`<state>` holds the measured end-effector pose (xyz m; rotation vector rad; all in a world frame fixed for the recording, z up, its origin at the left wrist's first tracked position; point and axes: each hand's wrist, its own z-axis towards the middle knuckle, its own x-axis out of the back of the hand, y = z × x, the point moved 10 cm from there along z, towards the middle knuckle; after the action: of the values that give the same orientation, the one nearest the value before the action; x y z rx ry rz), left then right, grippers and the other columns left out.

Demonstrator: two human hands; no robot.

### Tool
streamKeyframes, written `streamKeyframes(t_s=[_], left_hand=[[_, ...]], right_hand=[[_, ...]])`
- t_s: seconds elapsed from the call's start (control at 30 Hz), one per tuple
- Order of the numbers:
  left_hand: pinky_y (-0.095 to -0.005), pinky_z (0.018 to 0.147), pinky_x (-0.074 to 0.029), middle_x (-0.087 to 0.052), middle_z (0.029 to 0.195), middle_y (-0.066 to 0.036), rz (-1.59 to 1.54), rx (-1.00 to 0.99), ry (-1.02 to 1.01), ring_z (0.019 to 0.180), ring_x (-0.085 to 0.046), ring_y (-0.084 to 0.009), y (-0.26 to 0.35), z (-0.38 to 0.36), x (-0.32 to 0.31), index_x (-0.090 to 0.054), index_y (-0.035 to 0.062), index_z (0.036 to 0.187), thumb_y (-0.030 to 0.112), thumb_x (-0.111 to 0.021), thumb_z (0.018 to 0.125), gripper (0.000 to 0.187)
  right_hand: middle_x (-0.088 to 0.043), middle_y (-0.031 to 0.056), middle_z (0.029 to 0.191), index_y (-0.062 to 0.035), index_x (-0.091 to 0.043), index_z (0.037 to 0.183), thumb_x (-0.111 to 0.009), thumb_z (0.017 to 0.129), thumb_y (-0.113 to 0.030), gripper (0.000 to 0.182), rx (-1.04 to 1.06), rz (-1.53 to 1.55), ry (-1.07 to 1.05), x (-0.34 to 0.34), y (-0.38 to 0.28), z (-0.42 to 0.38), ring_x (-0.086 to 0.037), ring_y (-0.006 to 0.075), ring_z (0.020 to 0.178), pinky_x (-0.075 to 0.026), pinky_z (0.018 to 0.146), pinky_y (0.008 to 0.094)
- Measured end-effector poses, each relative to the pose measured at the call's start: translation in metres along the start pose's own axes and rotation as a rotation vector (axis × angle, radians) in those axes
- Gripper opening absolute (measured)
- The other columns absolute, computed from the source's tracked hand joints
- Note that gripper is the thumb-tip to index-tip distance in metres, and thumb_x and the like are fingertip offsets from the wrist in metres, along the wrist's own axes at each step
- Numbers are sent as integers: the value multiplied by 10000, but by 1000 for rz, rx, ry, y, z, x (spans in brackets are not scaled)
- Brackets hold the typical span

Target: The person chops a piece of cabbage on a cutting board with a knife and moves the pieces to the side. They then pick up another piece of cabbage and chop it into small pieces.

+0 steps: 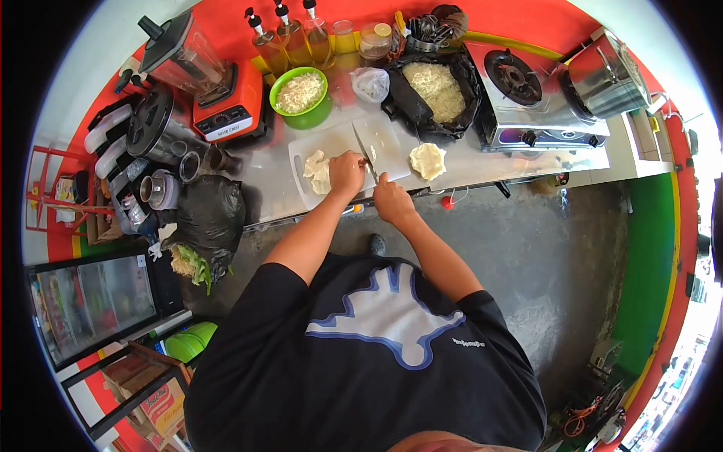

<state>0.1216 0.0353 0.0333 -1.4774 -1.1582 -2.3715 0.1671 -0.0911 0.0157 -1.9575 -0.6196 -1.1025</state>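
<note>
My right hand (393, 200) is wrapped around the handle of a knife (364, 148), whose blade points away from me across a white cutting board (305, 197). Just left of the blade is my left hand (347, 174), fingers curled down at the board; what they hold, if anything, is hidden. Pale, thin, crumpled sheets (318, 172) lie on the board left of that hand. Small pale bits (374, 153) sit right of the blade. A stack of round pale wrappers (428, 161) rests on the steel counter, right of the board.
Behind the board stand a green bowl (323, 105) of pale shreds, a knotted plastic bag (370, 84) and a black bag (402, 98) with more shreds. A red blender (228, 109) and a black bag (212, 218) are left; a gas stove (520, 120) is right.
</note>
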Motion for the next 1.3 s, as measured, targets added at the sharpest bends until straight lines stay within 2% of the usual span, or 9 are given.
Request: streamKeyframes(t_s=[0.07,0.27,0.33,0.47,0.63,0.83,0.87,1.03,1.3], left_hand=[[-429,736,-508,-705,812,-113,38,17,1,771,-681,-311,7,-1,2,-720,70,747,96,-725,759,29],[-431,767,-464,-689,790,-99,76,-9,-49,775,-657,-310,10,-2,2,-699,74,726,62,-667,759,47],[-421,788,-459,-692,796,-98,74,-3,-66,779,-655,-305,9,3,-1,-702,73,727,43,-640,761,77],[-418,782,-467,-693,789,-108,50,31,-62,779,-659,-309,7,2,7,-700,67,714,32,-632,760,89],[-413,784,-472,-699,800,-112,37,70,-60,786,-661,-309,1,0,3,-705,68,719,19,-624,755,101],[-410,790,-466,-693,801,-123,24,-13,47,789,-660,-311,6,-3,11,-703,56,732,2,-620,733,99],[-418,784,-467,-690,811,-118,49,-12,1,791,-655,-313,6,-2,8,-696,60,740,18,-630,740,79],[-404,786,-452,-673,784,-115,58,0,8,793,-654,-307,7,-3,8,-675,67,716,4,-595,732,103],[-406,781,-448,-652,784,-106,-51,-65,102,803,-627,-298,6,-14,15,-656,65,687,26,-583,754,106]], right_hand=[[-687,318,904,56,-427,1113,-543,974,-148,273,41,-12,-19,-5,2,2,-696,476,859,-568,763,538],[-711,265,854,45,-435,1088,-556,917,-77,242,44,-103,-26,-4,-5,-2,-730,420,844,-602,701,487],[-730,227,848,10,-464,1079,-472,990,-142,176,-10,-119,-28,-9,-2,0,-746,375,791,-610,698,462],[-715,260,846,25,-432,1083,-494,959,-99,186,-11,-100,-56,-12,-6,13,-733,413,816,-605,685,480],[-711,281,897,19,-416,1103,-494,972,-123,208,1,-115,-94,1,-11,10,-731,416,854,-601,728,473],[-708,293,939,55,-411,1140,-504,978,-150,277,21,-123,-106,-12,-8,10,-714,449,908,-583,784,504],[-708,293,939,55,-411,1140,-504,978,-150,277,26,-132,-98,-9,-6,14,-714,449,908,-583,784,504],[-692,314,1053,66,-402,1192,-537,930,-104,339,43,-183,-231,-5,-5,11,-706,434,995,-574,856,488],[-691,307,1074,68,-423,1185,-546,916,-91,336,29,-151,-152,-15,-3,15,-708,430,990,-575,856,476]])
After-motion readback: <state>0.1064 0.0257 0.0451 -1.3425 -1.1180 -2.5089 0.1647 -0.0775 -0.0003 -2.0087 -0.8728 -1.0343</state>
